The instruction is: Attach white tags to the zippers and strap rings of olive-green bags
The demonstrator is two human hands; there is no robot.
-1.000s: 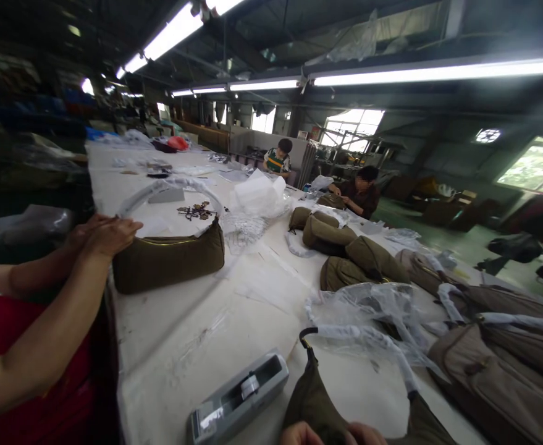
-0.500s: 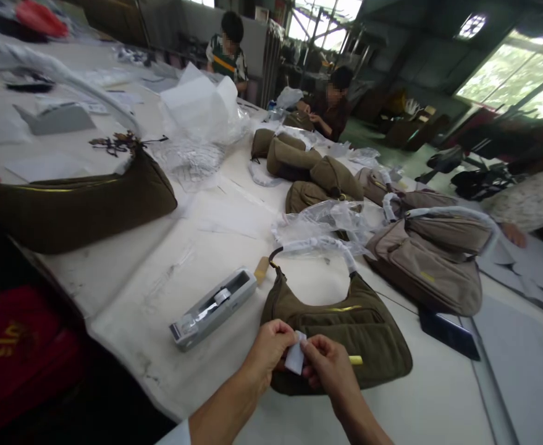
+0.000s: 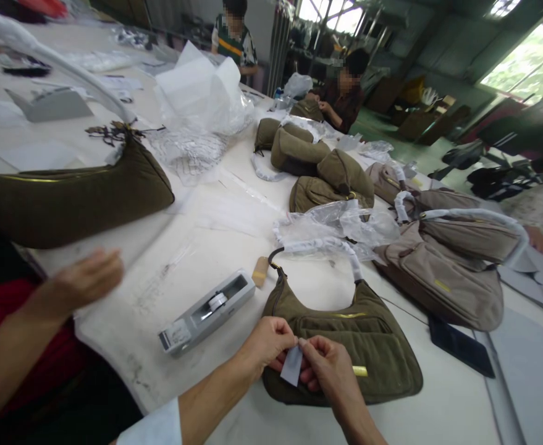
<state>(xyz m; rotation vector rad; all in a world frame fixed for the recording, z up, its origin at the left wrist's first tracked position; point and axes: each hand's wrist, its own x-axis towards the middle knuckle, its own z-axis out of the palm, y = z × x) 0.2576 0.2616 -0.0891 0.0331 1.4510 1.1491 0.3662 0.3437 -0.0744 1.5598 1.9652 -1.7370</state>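
Both my hands meet over the front of an olive green handbag (image 3: 373,346) lying on the table. My left hand (image 3: 271,343) pinches one side of a small pale strip (image 3: 291,366), perhaps paper or tape. My right hand (image 3: 327,364) grips its other side with thumb and finger. The strip hangs down between the fingertips. White wrapping covers most of the bag's handle (image 3: 317,245), and a yellow tab (image 3: 359,371) shows beside my right hand. Left of the bag stands a grey tape dispenser (image 3: 209,309) with a roll inside.
A co-worker's hand (image 3: 86,278) reaches in at left, below another olive bag (image 3: 76,207). Taupe bags (image 3: 442,272), a dark phone (image 3: 461,346) and clear plastic (image 3: 340,222) lie to the right and behind. More olive bags (image 3: 299,148) sit farther back. Two people work beyond.
The pale strip has swung from nearly upright to slanting down-left, its top pinched between both hands. At left, a co-worker's hand has come into view over the table. The view has shifted slightly.
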